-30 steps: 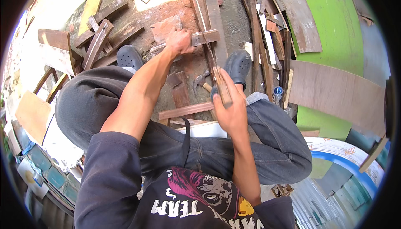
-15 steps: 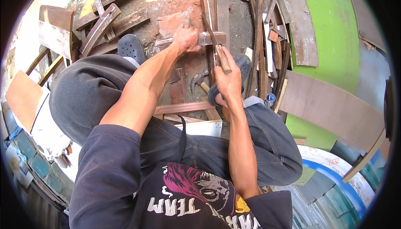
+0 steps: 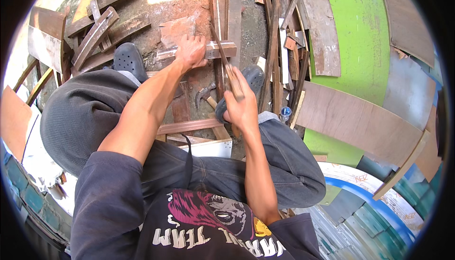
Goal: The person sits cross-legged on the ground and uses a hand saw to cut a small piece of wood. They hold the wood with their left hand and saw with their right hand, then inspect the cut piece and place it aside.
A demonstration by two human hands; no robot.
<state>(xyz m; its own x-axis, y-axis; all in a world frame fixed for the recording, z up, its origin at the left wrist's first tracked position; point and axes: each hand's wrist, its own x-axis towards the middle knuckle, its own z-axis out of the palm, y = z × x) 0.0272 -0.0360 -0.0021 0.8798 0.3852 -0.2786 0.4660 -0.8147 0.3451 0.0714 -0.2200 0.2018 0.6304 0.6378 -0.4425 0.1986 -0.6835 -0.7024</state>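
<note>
My left hand (image 3: 191,52) is closed over a short dark wooden bar (image 3: 229,48), pressing it down across two longer planks (image 3: 233,18). My right hand (image 3: 242,106) grips the wooden handle of a handsaw (image 3: 235,83). The saw's thin dark blade is seen nearly edge-on, and its teeth do not show. It crosses the bar just right of my left hand; how deep it sits in the wood I cannot tell. A claw hammer (image 3: 205,96) lies on the ground between my feet, near the saw handle.
Scrap wood (image 3: 97,34) is piled at the far left. Long wooden strips (image 3: 273,41) lie to the right, beside a green sheet (image 3: 355,32) and a brown panel (image 3: 360,113). A wooden frame (image 3: 185,127) lies close before me. My clog (image 3: 129,60) rests left of the bar.
My right hand has drawn the saw slightly back toward me along the cut line. My left hand keeps its hold on the bar. The whole view has shifted a little.
</note>
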